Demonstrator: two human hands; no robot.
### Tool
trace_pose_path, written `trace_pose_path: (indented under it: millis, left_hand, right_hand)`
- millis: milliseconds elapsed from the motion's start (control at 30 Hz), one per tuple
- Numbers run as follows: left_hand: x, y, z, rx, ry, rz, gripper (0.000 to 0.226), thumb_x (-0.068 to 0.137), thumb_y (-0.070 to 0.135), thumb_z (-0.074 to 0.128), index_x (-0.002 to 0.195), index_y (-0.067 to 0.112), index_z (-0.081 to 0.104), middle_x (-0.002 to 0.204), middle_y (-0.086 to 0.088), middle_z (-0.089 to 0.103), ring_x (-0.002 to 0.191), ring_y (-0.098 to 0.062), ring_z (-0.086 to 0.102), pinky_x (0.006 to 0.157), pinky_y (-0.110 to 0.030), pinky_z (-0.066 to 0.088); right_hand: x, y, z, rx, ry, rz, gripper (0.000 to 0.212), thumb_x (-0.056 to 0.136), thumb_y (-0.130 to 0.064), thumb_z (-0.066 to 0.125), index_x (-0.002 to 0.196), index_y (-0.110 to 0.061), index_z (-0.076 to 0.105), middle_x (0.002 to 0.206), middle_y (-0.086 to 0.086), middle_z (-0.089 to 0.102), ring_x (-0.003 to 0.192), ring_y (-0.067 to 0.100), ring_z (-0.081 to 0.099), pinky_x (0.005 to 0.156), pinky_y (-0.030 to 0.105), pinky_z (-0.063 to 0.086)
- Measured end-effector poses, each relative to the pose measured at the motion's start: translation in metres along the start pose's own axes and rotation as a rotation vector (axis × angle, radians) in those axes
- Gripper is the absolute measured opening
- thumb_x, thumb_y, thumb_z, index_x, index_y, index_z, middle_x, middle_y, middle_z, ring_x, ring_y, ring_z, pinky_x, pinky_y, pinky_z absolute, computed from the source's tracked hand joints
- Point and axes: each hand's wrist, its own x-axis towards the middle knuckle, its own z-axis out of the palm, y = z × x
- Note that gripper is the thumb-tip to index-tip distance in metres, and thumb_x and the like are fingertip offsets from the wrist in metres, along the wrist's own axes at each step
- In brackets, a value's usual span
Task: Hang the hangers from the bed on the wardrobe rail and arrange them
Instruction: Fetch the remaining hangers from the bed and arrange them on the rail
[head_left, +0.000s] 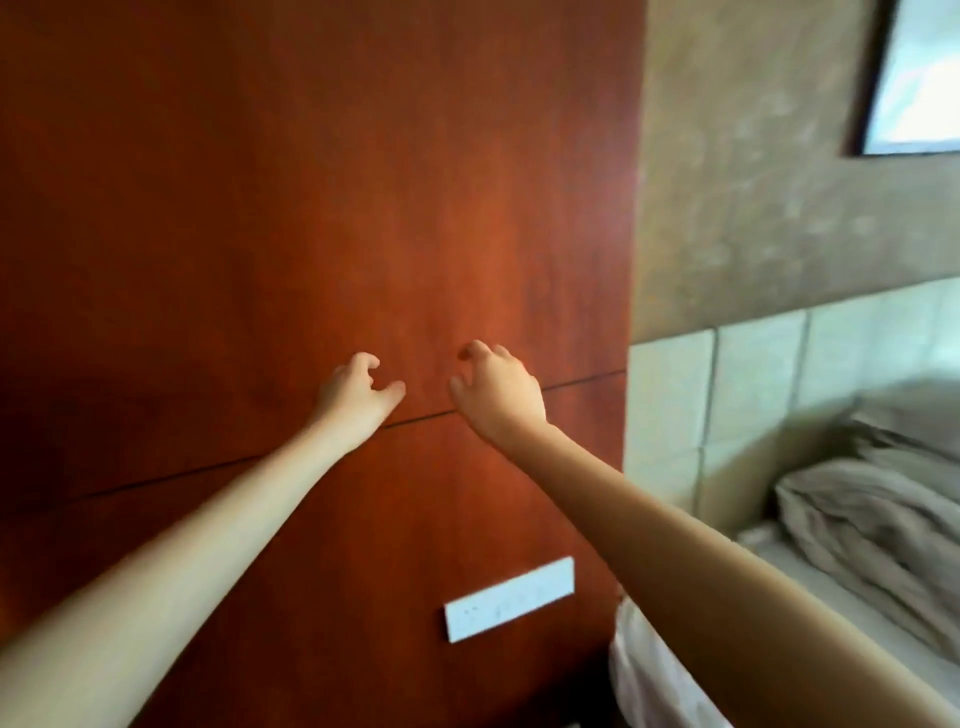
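Bed (774, 551): lower right, nearest of the furnishings, beside the wooden panel. Its long axis runs from the lower middle away toward the upper right. Where the hangers lie cannot be told from this view.

White cloth (649, 675): bottom edge, at the near corner of the bed, partly behind the right forearm.

Bedding (857, 519): grey-beige, rumpled and heaped on the bed toward its far end.

Forearms: two, bare, reaching from the bottom corners and closing toward the middle of the view.

Left hand (358, 389): back toward the camera, fingers bent into a loose hook, thumb held out to the right with a clear gap. Nothing in its grasp. Fingertips are close to the panel; contact cannot be told.

Right hand (496, 389): just beside the left, apart from it. Fingers spread and half-curled, claw-like, thumb low on the left side. Nothing in its grasp; contact with the panel cannot be told.

White plate (509, 597): long, rectangular, tilted, set flat on the panel below the hands.

Wooden panel (260, 208): reddish-brown, smooth, fills the left and middle. A thin dark seam (156, 480) crosses it, rising to the right, passing under both wrists.

Tiles (753, 374): pale, square, behind the bed.

Wall (779, 182): beige, mottled, above the tiles.

Dark frame (878, 78): top right corner, blurred bright surface inside.
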Motion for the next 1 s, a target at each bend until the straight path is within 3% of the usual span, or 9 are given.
trace_pose_path:
  millis: [167,267,400,633,867,1000]
  left_hand:
    - [-0.022,0.103,0.116,-0.126,-0.266,0.141,0.055,0.088,0.034,0.060,0.133,0.007,0.044,0.131,-0.017,0.054,0.115,-0.033,0.055,0.097,-0.038,0.044]
    - [-0.051,0.170,0.185,-0.182,-0.431,0.214,0.072,0.077,0.046,0.060,0.134,0.005,0.043,0.129,-0.020,0.055,0.116,-0.035,0.055,0.100,-0.041,0.043]
    - [-0.103,0.264,0.279,-0.194,-0.573,0.324,0.057,0.089,0.032,0.060,0.135,0.003,0.043,0.131,-0.020,0.055,0.119,-0.034,0.054,0.099,-0.039,0.044]
    - [-0.221,0.402,0.418,-0.277,-0.845,0.403,0.051,0.090,0.024,0.060,0.133,0.001,0.044,0.126,-0.021,0.055,0.116,-0.033,0.054,0.099,-0.036,0.043]
    - [-0.308,0.503,0.512,-0.281,-1.021,0.504,0.053,0.090,0.025,0.059,0.134,0.002,0.041,0.114,-0.016,0.058,0.108,-0.033,0.058,0.091,-0.038,0.047]
    - [-0.346,0.543,0.563,-0.224,-1.108,0.579,0.050,0.089,0.025,0.059,0.131,0.003,0.045,0.122,-0.019,0.058,0.110,-0.034,0.058,0.095,-0.038,0.047]
  right_hand:
    - [-0.044,0.120,-0.073,-0.098,0.044,0.199,0.034,0.089,-0.026,0.046,0.120,-0.015,0.053,0.120,0.011,0.057,0.110,0.033,0.054,0.092,0.044,0.045]
    - [-0.078,0.193,-0.122,-0.149,0.080,0.318,0.035,0.091,-0.026,0.045,0.123,-0.015,0.051,0.120,0.010,0.057,0.105,0.032,0.056,0.088,0.042,0.047]
    - [-0.135,0.293,-0.203,-0.224,0.147,0.499,0.032,0.088,-0.025,0.048,0.116,-0.013,0.055,0.116,0.014,0.060,0.107,0.034,0.056,0.084,0.039,0.046]
    - [-0.255,0.442,-0.340,-0.299,0.255,0.801,0.030,0.087,-0.028,0.051,0.111,-0.010,0.055,0.110,0.018,0.063,0.103,0.036,0.057,0.079,0.037,0.045]
    - [-0.350,0.540,-0.423,-0.325,0.280,1.070,0.031,0.090,-0.025,0.046,0.118,-0.013,0.053,0.117,0.014,0.061,0.107,0.033,0.057,0.084,0.038,0.045]
    - [-0.395,0.581,-0.446,-0.303,0.318,1.186,0.032,0.089,-0.024,0.047,0.118,-0.013,0.055,0.114,0.015,0.062,0.103,0.033,0.060,0.083,0.038,0.050]
